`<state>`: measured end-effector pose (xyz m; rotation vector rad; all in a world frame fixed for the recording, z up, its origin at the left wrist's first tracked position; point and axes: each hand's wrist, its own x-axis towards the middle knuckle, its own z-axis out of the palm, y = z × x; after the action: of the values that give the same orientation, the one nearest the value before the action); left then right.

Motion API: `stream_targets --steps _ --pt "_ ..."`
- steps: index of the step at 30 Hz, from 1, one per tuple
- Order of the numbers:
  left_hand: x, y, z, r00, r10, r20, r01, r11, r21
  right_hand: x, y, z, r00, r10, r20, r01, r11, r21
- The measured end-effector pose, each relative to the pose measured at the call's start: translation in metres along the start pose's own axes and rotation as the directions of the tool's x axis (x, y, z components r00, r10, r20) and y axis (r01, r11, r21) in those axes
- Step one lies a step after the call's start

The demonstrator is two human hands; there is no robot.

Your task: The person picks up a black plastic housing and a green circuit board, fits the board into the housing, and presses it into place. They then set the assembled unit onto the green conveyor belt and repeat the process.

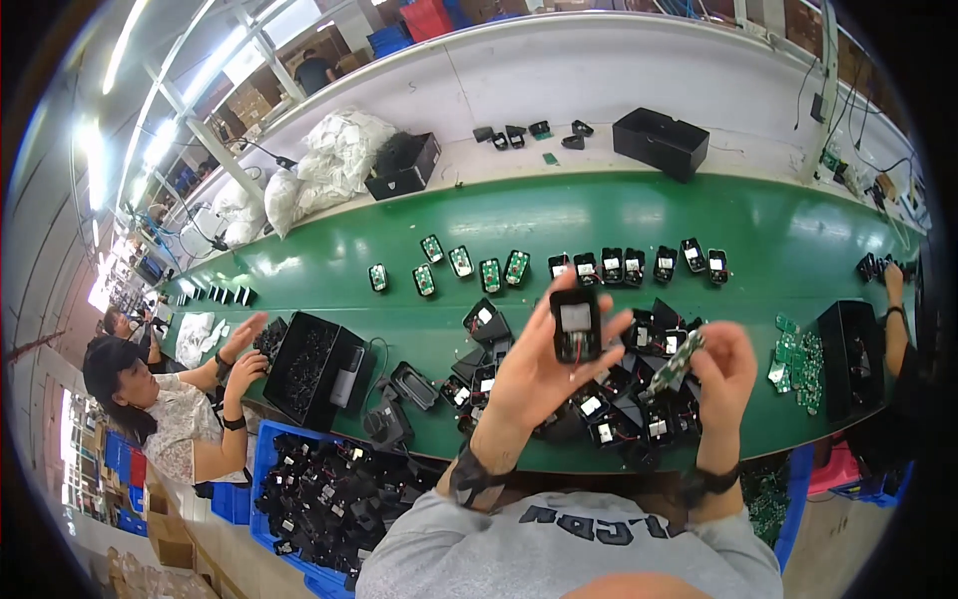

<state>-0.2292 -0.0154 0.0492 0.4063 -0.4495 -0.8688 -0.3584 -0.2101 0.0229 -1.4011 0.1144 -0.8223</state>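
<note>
My left hand (521, 389) holds up a small black plastic housing (577, 344), its thumb and fingers around the sides. A silvery-white block and thin wires show inside the housing. To the right, my right hand (728, 374) pinches a narrow green circuit board (675, 365) between thumb and fingers, tilted and apart from the housing. Beneath both hands lies a pile of black housings (609, 431), several with white blocks and red wires. Beyond them stands a row of similar open housings (634, 266), and farther left are housings with green boards (489, 275).
Loose green boards (795, 364) lie at the right beside a black bin (853, 359). On the left, a co-worker (165, 409) reaches toward a black box of small parts (311, 369). A blue crate (261, 489) of black parts stands below the table edge. Another person's arm (895, 319) is at far right.
</note>
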Motion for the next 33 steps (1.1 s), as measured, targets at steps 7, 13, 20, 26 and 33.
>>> stream_targets --steps 7,13,20,26,33 --pt "0.027 0.004 0.045 0.954 0.300 0.012 -0.298 0.944 0.143 0.038 -0.038 0.037 0.883 -0.470 0.013 0.457 0.864 0.213" --pt "0.039 -0.010 0.025 0.940 0.324 0.108 -0.327 0.945 0.011 0.041 -0.038 0.049 0.831 -0.551 0.072 0.539 0.831 0.136" --pt "0.048 -0.016 0.034 0.952 0.306 0.005 -0.298 0.924 0.238 0.051 -0.032 0.049 0.846 -0.509 0.157 0.489 0.859 0.152" --pt "0.051 -0.015 0.034 0.929 0.368 0.035 -0.366 0.901 0.234 0.057 -0.030 0.054 0.829 -0.521 0.206 0.509 0.854 0.109" --pt "0.052 -0.015 0.035 0.920 0.381 0.091 -0.391 0.884 0.256 0.056 -0.034 0.055 0.857 -0.498 0.128 0.505 0.863 -0.025"
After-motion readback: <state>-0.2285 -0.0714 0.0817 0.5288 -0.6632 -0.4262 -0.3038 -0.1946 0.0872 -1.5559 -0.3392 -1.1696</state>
